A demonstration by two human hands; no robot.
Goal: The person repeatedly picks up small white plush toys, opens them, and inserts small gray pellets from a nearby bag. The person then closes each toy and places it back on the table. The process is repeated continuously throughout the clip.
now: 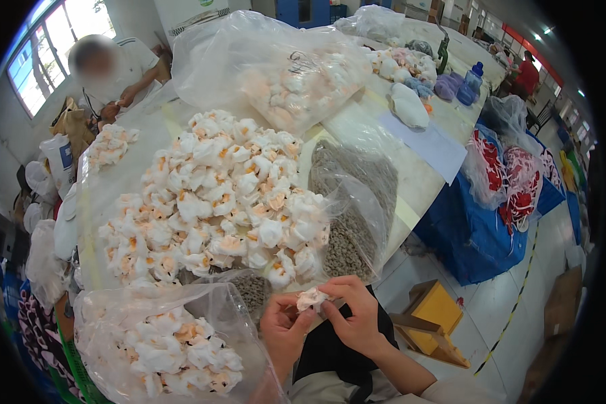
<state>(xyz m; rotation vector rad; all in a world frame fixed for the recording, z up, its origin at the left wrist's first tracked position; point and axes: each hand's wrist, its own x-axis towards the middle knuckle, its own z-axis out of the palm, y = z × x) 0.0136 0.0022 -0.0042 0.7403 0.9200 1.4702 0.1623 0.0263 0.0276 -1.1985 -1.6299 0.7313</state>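
Observation:
Close to the near edge of the table, I hold a small white-and-peach plush piece point(311, 299) between both hands. The fingers and thumb of my left hand point(283, 331) pinch its left side. My right hand point(355, 318) is closed on its right side, thumb below and fingertips above. Just beyond lies a big heap of similar fluffy pieces point(222, 202) with orange and dark bits. A clear plastic bag point(175, 343) filled with more of them sits left of my left hand. Grey-brown crumbly filling lies in a clear bag point(351, 236) beyond my right hand and in a smaller bag point(251, 291).
Another large clear bag of plush pieces point(296, 81) stands at the back. Blue bottle point(473, 79), purple items and white paper point(431, 148) lie far right. A yellow wooden stool point(427, 320) and blue sacks point(475, 236) stand right. Someone sits at far left point(131, 64).

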